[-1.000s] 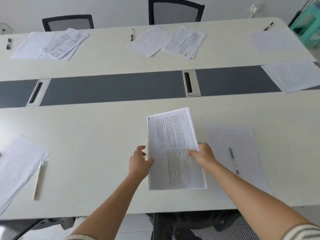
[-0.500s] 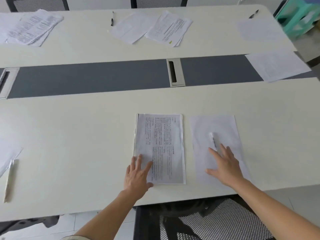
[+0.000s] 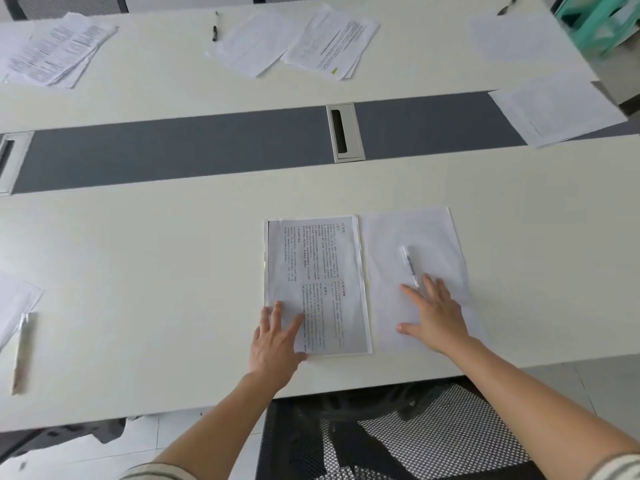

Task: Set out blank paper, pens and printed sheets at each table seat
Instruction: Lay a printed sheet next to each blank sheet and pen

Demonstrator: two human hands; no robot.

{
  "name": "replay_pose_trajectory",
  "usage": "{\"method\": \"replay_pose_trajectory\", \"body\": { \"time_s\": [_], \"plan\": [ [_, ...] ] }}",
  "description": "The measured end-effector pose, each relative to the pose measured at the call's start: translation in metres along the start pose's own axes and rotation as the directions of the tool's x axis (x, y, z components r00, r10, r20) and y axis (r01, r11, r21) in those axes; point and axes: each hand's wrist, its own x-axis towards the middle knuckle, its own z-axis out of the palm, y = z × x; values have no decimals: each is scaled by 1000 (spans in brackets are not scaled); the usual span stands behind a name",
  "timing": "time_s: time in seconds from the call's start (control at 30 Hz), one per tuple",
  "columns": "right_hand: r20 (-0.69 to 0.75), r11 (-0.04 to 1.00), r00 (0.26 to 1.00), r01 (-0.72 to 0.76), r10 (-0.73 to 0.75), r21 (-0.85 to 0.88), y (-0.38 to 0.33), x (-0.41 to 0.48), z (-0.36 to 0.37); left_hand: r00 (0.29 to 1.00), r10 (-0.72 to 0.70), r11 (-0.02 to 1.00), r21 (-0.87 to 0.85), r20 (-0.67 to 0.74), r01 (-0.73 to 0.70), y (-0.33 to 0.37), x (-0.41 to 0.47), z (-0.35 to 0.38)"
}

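Observation:
A printed sheet (image 3: 317, 271) lies flat near the table's front edge. My left hand (image 3: 275, 341) rests on its lower left corner, fingers spread, holding nothing. Right beside it lies a blank sheet (image 3: 415, 237) with a pen (image 3: 408, 263) on top. My right hand (image 3: 434, 315) lies flat and spread on the blank sheet, its fingertips just at the pen's near end.
The white table (image 3: 156, 271) has a grey middle strip with a cable port (image 3: 344, 132). Paper sets and a pen (image 3: 215, 27) lie along the far side, more sheets (image 3: 554, 109) at the right end. At left are a pen (image 3: 21, 351) and paper. A mesh chair (image 3: 398, 441) stands below me.
The printed sheet, held in both hands a second ago, now lies flat on the table. Both hands have let go and press flat on the two sheets.

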Motion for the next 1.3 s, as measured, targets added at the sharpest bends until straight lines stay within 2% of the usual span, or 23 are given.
{"method": "replay_pose_trajectory", "body": {
  "time_s": [0.2, 0.3, 0.37, 0.5, 0.57, 0.67, 0.8, 0.97, 1.1, 1.23, 1.3],
  "plan": [
    [6, 1000, 1000, 16, -16, 11, 1, -3, -2, 1000, 6, 1000, -30, -24, -6, -3, -1, 0],
    [-84, 996, 995, 55, -50, 69, -3, -13, -11, 997, -20, 995, -102, -80, 12, -2, -12, -10],
    [-185, 978, 978, 125, -93, 170, -13, -23, -22, 987, -63, 971, -239, -145, 27, -1, -25, -21],
    [-285, 847, 941, 298, -183, 440, -53, -58, -45, 942, -242, 776, -629, -232, 45, -7, -72, -43],
    [-289, 791, 924, 366, -249, 490, -74, -83, -48, 912, -316, 678, -735, -262, 23, -15, -106, -46],
    [-275, 723, 899, 438, -341, 535, -100, -123, -41, 878, -416, 502, -865, -236, 5, -32, -165, -37],
    [-221, 672, 876, 473, -429, 569, -133, -174, -22, 822, -539, 343, -939, -186, 13, -58, -246, -6],
    [-131, 646, 826, 518, -549, 561, -184, -234, 11, 739, -656, 218, -976, -153, -9, -94, -339, 46],
    [-111, 625, 800, 539, -590, 564, -236, -282, 49, 682, -723, 110, -993, -112, -46, -127, -413, 91],
    [-62, 597, 777, 530, -627, 602, -289, -327, 87, 644, -763, 45, -998, -60, -40, -166, -482, 132],
    [-35, 594, 757, 540, -653, 596, -314, -346, 101, 601, -798, 21, -999, -39, -37, -185, -514, 147]
  ]
}}
